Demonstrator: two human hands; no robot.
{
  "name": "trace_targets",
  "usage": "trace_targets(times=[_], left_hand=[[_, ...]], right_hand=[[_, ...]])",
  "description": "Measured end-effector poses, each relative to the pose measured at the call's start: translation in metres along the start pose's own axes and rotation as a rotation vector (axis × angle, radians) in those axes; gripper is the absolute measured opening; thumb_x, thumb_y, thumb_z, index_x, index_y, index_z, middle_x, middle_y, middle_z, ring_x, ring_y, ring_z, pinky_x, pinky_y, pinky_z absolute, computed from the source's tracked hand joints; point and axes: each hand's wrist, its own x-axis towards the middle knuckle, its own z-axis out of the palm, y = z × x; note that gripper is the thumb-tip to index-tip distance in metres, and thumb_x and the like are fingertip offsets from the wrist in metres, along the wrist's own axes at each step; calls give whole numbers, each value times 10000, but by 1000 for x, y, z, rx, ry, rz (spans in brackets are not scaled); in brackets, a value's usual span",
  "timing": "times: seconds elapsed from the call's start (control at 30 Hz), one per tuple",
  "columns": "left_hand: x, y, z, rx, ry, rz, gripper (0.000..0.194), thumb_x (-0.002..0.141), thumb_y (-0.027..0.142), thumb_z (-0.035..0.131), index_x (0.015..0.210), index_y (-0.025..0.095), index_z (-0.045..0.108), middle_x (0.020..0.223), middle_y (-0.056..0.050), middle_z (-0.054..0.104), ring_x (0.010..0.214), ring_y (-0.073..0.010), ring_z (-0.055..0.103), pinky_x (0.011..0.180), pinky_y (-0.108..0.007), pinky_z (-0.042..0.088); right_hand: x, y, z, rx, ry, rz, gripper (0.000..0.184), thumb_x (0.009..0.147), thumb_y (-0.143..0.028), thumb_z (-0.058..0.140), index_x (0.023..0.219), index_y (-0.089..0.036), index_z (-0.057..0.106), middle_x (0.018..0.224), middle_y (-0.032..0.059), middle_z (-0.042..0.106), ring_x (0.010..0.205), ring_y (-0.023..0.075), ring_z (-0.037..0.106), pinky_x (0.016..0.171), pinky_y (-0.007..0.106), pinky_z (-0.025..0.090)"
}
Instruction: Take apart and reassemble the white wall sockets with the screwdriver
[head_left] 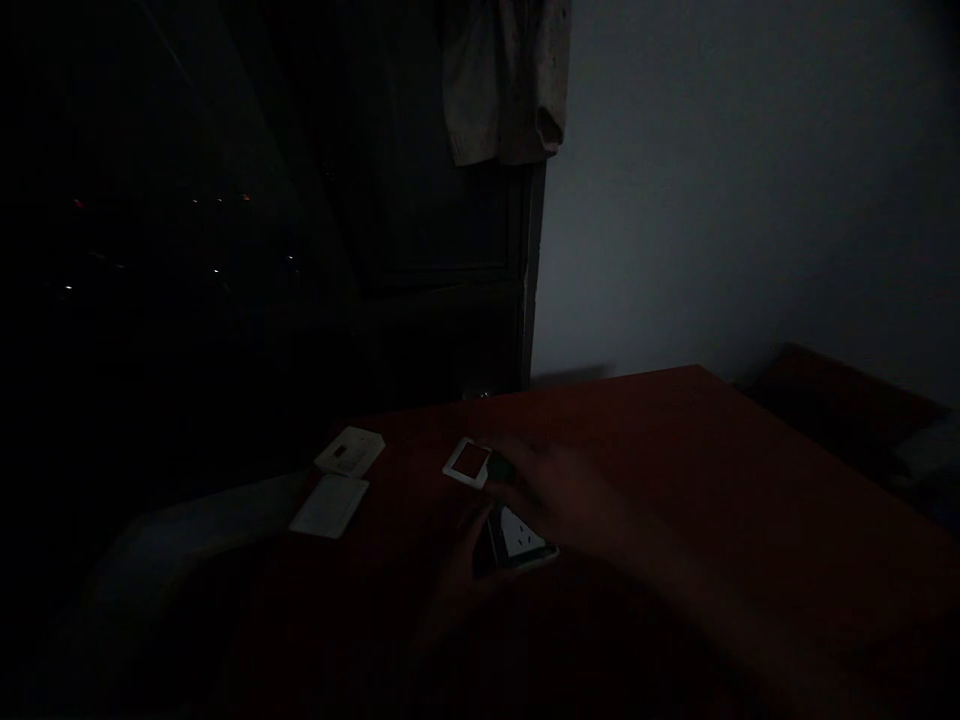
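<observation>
Left hand cups the white socket panel from the left.

1. I watch through the head camera, worn on the person's own head, looking forward and steeply enough down to take in much of the red-brown, smooth-topped table.
2. My view is close on the bare left hand and bare right hand, both low and near the middle.
3. Facing on, I see past the table's far edge to the plain grey wall at far right.
4. My upper limit cuts off the drab hanging cloth.
</observation>
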Motion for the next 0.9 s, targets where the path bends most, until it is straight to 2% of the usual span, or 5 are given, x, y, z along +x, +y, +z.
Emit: trace_targets(times=[0.17,0.33,0.57,0.77,0.9], left_hand=[[2,6,-3,10,-5,52,797,701,468,728,1398,251,407,1483,-112,385,1362,-358,334,1123,-520,276],[2,14,-5,35,5,57,804,716,446,727,1413,243,383,1485,-113,384,1356,-335,355,1117,-495,306],[1,13,-8,54,-25,38,813,708,446,738,1410,225,392,1482,-127,388,1363,-354,338,1111,-524,303],[1,-4,2,-8,8,58,832,723,440,720,1437,258,335,1503,-107,355,1372,-346,323,1107,-530,305],[2,6,-4,47,-1,75,796,716,417,731,1413,244,389,1491,-115,378,1365,-351,338,1110,-528,303]], right_hand=[[3,0,3,-158,17,134,348,936,-414,422,1207,-210,502,1049,102,657,867,248,648,675,334,463],[-2,2,2,39,7,-22,575,864,-191,484,1407,-209,294,1292,115,558,1072,219,590,838,327,457],[4,-4,0,-185,-13,143,367,937,-411,432,1251,-228,484,1049,101,659,832,232,654,652,305,450],[0,-3,-3,48,-12,-52,539,891,-205,439,1415,-199,310,1287,123,564,1051,223,601,832,345,466],[4,-5,-1,-117,-19,55,385,936,-369,440,1300,-245,451,1154,98,638,900,234,653,706,332,476]])
